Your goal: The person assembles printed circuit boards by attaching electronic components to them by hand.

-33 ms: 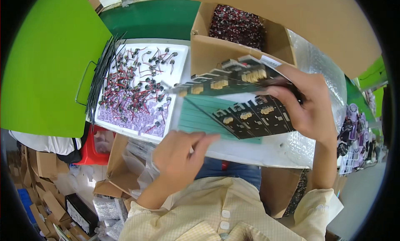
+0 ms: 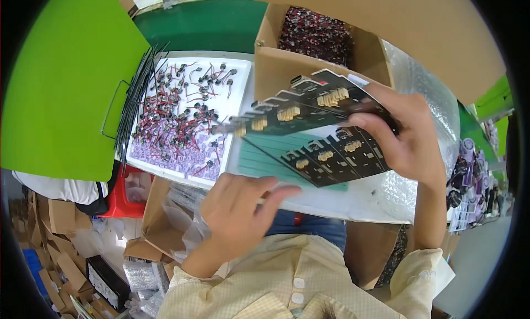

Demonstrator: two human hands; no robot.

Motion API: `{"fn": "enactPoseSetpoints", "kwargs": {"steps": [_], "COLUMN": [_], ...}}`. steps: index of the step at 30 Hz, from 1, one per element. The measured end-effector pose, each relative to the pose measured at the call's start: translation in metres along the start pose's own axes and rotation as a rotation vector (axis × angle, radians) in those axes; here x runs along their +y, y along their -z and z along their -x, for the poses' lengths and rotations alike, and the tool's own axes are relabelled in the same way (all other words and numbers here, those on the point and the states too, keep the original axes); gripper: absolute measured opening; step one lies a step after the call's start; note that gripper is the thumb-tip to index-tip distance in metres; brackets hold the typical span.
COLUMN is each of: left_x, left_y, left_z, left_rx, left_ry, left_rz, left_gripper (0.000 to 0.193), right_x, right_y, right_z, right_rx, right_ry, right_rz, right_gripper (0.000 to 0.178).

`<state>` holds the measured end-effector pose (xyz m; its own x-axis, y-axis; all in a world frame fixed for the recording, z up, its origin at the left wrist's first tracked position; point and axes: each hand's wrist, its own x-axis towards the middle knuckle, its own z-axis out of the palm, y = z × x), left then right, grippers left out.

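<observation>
My right hand (image 2: pixel 406 134) grips black circuit board panels at their right end, with the thumb on the near side. The upper panel (image 2: pixel 306 115) tilts over the lower one (image 2: pixel 345 161), and the two spread apart toward the left. Both carry rows of metal sockets and tan pin connectors. My left hand (image 2: pixel 234 208) is off the panels, in front of the table edge; its thumb stretches right, apart from the bent fingers, with nothing seen between them. Below the panels lies a green ridged mat (image 2: pixel 256 156).
A white tray (image 2: pixel 238 79) at left holds small wired parts (image 2: pixel 174 120) and purple clear pieces (image 2: pixel 190 156). Black strips (image 2: pixel 135 101) lie along its left side. An open carton (image 2: pixel 276 68) of dark red parts stands behind the panels. Bubble wrap (image 2: pixel 441 131) covers the right side.
The left thumb has stretched out farther right, away from the fingers. The panels stay in my right hand, with the upper one slightly shifted.
</observation>
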<state>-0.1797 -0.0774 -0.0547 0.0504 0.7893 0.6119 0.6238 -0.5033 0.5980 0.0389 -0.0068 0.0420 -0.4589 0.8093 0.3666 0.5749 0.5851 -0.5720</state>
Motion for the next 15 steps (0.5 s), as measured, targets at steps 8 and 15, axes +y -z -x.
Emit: {"fn": "enactPoseSetpoints", "kwargs": {"steps": [8, 15], "left_x": [-0.002, -0.021], "left_y": [-0.051, -0.047], "left_z": [-0.014, -0.026], "left_rx": [-0.170, -0.240], "left_ry": [0.069, 0.304], "left_rz": [0.130, 0.332], "left_gripper": [0.050, 0.025], "right_x": [0.010, 0.012], "right_y": [-0.012, 0.086], "right_z": [-0.010, 0.078], "right_rx": [-0.110, 0.509], "right_ry": [-0.169, -0.209], "right_rz": [-0.166, 0.192], "right_gripper": [0.010, 0.027]}}
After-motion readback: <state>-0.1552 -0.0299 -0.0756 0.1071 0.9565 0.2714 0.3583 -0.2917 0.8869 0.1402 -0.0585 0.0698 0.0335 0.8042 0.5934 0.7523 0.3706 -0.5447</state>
